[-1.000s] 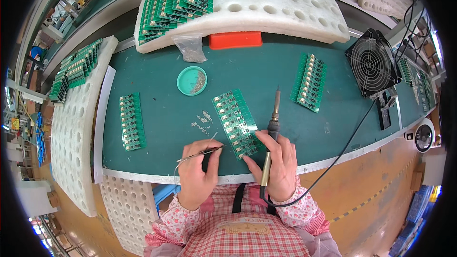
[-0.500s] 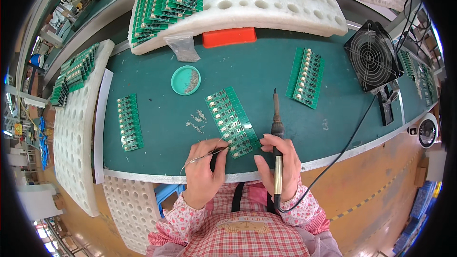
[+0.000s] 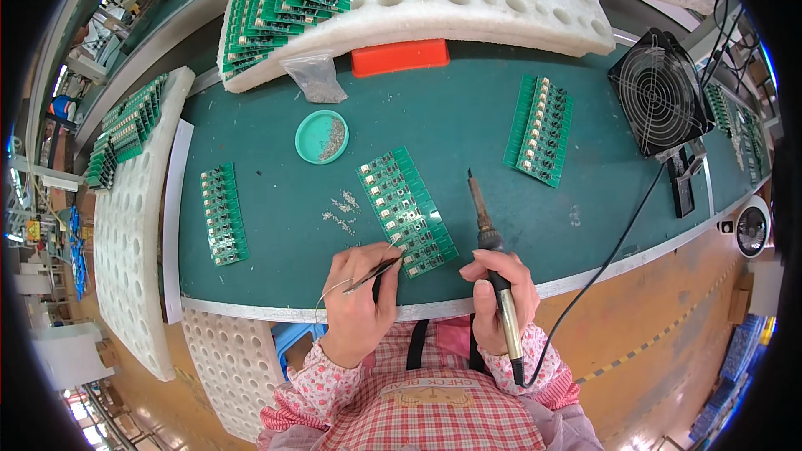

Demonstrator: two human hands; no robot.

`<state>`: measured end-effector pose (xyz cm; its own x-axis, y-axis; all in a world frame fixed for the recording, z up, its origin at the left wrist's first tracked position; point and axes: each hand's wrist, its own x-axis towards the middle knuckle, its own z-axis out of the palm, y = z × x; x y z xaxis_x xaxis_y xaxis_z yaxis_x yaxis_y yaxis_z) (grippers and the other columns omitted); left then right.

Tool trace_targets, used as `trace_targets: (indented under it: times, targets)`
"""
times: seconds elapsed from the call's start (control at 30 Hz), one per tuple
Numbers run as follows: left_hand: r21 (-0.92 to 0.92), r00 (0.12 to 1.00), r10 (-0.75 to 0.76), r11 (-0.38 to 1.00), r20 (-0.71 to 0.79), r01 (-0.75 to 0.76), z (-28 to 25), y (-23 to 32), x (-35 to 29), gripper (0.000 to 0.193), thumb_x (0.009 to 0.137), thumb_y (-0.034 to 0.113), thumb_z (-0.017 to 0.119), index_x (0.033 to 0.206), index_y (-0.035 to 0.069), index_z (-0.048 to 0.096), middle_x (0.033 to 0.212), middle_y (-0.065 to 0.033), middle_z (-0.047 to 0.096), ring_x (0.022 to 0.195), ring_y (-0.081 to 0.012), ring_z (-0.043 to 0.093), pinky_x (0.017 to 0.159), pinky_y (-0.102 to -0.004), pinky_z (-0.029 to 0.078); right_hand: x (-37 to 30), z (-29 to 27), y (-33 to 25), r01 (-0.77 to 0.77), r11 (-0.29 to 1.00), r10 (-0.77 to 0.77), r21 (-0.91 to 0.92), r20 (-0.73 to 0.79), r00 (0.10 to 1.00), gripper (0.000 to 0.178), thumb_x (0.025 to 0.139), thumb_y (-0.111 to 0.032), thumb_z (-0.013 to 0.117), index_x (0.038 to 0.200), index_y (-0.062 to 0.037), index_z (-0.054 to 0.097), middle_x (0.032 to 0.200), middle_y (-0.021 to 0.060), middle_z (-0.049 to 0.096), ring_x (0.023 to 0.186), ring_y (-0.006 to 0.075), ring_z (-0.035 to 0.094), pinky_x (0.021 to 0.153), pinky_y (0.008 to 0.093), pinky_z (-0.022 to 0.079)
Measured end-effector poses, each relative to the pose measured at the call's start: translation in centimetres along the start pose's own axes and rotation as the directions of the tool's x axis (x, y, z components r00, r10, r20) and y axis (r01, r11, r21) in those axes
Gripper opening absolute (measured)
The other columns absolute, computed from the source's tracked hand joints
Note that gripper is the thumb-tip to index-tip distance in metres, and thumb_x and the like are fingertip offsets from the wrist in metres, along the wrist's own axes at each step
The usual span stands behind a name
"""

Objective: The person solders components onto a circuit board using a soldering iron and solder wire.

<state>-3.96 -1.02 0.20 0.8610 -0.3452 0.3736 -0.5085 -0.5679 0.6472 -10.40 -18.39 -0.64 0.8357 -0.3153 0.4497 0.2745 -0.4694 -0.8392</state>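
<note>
A green circuit board panel (image 3: 409,215) with rows of small white parts lies in front of me on the bench. My left hand (image 3: 357,305) is closed at its lower left corner, gripping dark tweezers (image 3: 370,276) along with a thin strand of solder wire (image 3: 332,289). To the right of the panel, my right hand (image 3: 511,296) is wrapped round a soldering iron (image 3: 488,236). The iron's tip points up and to the left, apart from the panel. Tiny loose components (image 3: 341,210) are scattered left of the panel, below a round turquoise dish (image 3: 302,135) holding more of them.
Other board panels lie at left (image 3: 223,215) and right (image 3: 540,134). White foam racks (image 3: 468,4) with stacked boards stand behind and at left. A clear bag (image 3: 316,79), a red tray (image 3: 399,58) and a black fan (image 3: 660,93) sit toward the back. The iron's cord (image 3: 614,252) runs right.
My right hand has turned the soldering iron: its tip swung left and its rear end moved right. My left hand stays by the panel's corner with tweezers and wire.
</note>
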Motion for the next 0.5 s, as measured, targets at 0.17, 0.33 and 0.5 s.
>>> trace_targets:
  times: [0.17,0.33,0.5]
  targets:
    - [-0.001,1.000,0.003,1.000,0.001,-0.003,0.0,0.0,0.0,0.016,0.083,-0.008,0.068,0.096,0.000,0.067,0.099,-0.0104,0.070,0.086,-0.0294,0.065,0.076,-0.0366,0.051,-0.5,0.0,0.6,0.035,0.999,-0.034,0.036,-0.025,0.999,0.024,0.097,-0.016,0.061,0.114,0.0005,0.060,0.076,0.0087,0.067,0.067,0.0198,0.062,0.064,0.0315,0.050]
    - [-0.011,1.000,-0.003,1.000,-0.005,0.003,0.0,-0.1,-0.1,0.016,0.083,-0.008,0.068,0.097,0.000,0.067,0.099,-0.0105,0.070,0.086,-0.0295,0.065,0.076,-0.0366,0.051,-1.0,0.4,0.6,0.031,0.984,-0.011,0.177,-0.111,0.994,0.034,0.103,-0.031,0.049,0.109,0.0025,0.054,0.066,0.0075,0.061,0.055,0.0122,0.053,0.056,0.0268,0.042]
    - [-0.013,1.000,-0.008,1.000,-0.010,0.008,0.0,-0.1,-0.1,0.017,0.083,-0.008,0.068,0.098,0.001,0.067,0.099,-0.0110,0.070,0.087,-0.0296,0.065,0.076,-0.0361,0.051,-1.0,0.4,0.5,0.019,0.983,0.000,0.185,-0.103,0.995,0.033,0.104,-0.030,0.049,0.109,0.0025,0.054,0.065,0.0071,0.060,0.053,0.0109,0.051,0.054,0.0257,0.040]
